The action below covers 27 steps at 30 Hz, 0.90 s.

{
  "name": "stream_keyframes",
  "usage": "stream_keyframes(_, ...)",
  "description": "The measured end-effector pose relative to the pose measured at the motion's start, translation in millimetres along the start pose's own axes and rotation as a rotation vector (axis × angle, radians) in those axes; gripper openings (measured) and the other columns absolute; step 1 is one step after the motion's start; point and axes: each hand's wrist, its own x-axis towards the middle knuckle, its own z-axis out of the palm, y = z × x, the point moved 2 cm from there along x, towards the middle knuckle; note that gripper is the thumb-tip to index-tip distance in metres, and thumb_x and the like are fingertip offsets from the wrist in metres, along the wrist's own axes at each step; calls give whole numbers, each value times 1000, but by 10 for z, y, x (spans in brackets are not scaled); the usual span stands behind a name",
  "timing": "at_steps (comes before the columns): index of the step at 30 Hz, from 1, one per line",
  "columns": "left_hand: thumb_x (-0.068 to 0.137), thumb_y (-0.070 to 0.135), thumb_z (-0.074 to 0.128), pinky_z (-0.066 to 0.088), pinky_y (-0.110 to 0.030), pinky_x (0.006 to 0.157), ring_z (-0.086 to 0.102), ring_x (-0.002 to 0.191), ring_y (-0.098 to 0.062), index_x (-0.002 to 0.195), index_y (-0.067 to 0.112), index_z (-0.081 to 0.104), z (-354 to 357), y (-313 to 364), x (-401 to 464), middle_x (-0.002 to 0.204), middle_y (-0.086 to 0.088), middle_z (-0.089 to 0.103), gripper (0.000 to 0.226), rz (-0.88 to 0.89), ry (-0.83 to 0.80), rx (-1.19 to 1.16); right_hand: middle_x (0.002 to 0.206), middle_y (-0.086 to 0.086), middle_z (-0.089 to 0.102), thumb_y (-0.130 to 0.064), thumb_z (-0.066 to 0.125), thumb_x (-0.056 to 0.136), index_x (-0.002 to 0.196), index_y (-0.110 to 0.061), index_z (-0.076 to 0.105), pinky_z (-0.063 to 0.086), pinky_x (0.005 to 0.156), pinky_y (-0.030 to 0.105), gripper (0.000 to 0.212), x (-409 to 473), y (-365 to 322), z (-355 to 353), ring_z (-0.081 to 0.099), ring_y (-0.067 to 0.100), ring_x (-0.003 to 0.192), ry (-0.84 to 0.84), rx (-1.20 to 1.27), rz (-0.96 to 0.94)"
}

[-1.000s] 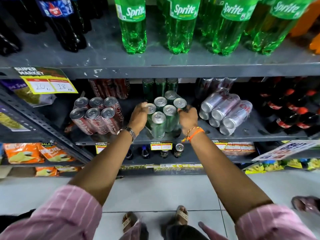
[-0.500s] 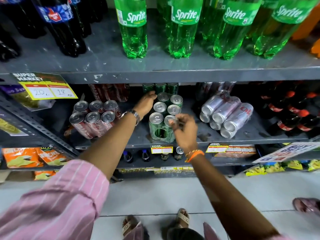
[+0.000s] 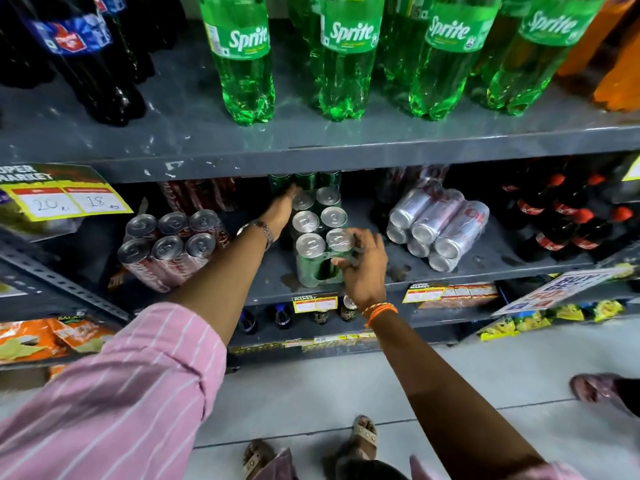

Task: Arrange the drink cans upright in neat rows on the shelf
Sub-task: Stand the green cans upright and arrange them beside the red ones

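Fingers of the right hand (image 3: 363, 268) now curl on the front right corner of the shrink-wrapped green can pack (image 3: 320, 233), having come off its side. Past it, the left hand (image 3: 282, 207) has slid from the pack's near left to its far left, flat and open against the rear cans. I judge the pack is being squared on the shelf (image 3: 485, 268). Its cans stand upright, long axes vertical, rows running front to back.
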Motion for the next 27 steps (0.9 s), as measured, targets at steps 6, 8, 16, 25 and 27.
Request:
stream_keyframes(6,74,53,49,39,-39,107,55,115,-15,104,25,69,-331,-555,-121,127,-4,63,45,120,156,-72,126,7,68,13,56,74,127,-12,65,53,101,37,59,411,162,-56,66,27,116,-38,27,17)
stream_keyframes(8,75,49,47,36,-44,111,53,121,-16,101,34,68,-395,-764,-200,129,-3,61,36,105,185,-54,132,7,67,17,54,75,130,-11,64,50,108,38,63,628,268,-22,63,21,123,-117,17,1)
stream_keyframes(16,100,17,34,33,-17,86,48,105,10,109,29,51,-160,-689,-1015,116,18,54,22,156,232,-233,135,2,65,18,45,69,133,-34,60,43,116,40,84,1184,337,25,56,15,132,-452,-48,-140)
stream_keyframes(25,99,22,34,28,-37,115,46,119,-10,119,25,52,-140,-661,-1006,127,7,53,27,142,324,-268,134,6,66,19,49,73,136,-29,58,49,109,41,79,1285,416,24,60,16,122,-528,1,-141)
stream_keyframes(27,100,22,35,28,-36,115,46,121,-10,127,20,53,-191,-634,-1044,131,5,53,33,138,357,-263,133,7,63,15,52,79,141,-20,54,50,97,30,71,1257,344,-73,56,12,107,-453,-28,-135)
